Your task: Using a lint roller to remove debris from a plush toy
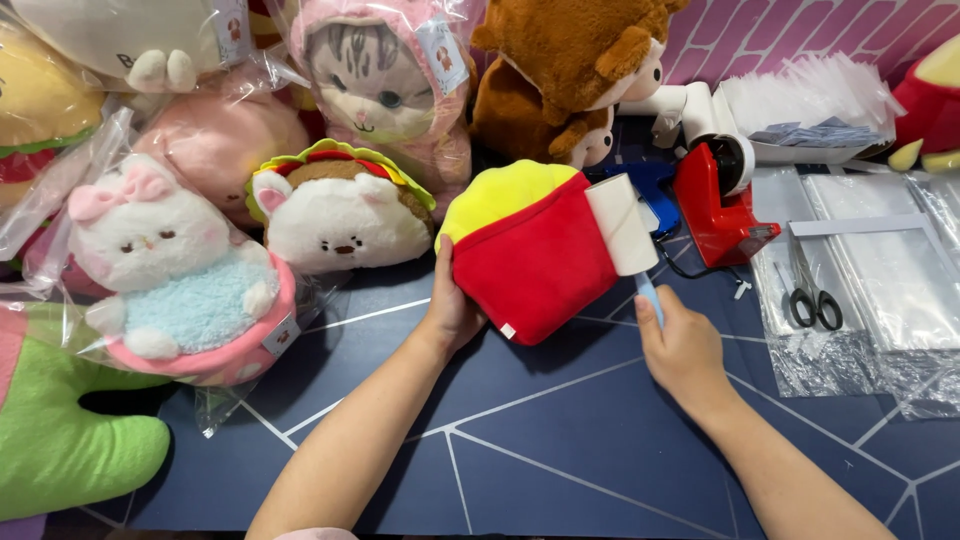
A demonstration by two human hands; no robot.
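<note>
The dark blue table [560,440] is seen to be covered at its far and left edges by bagged plush toys, several cut off by the frame, as is the green plush [60,430] at the near left; the stack of clear bags [880,290] at the right is partly cut off too, with scissors [812,295] laid on it; the red tape dispenser [720,205] is half hidden behind the roller. At the centre, the red and yellow plush [530,250] is held upright on the table by the left hand [450,310], whose fingers are hidden behind it, only the thumb being seen on its left side; the lint roller [622,225] is pressed to the plush's right edge, its blue handle gripped in the closed right hand [682,345].
</note>
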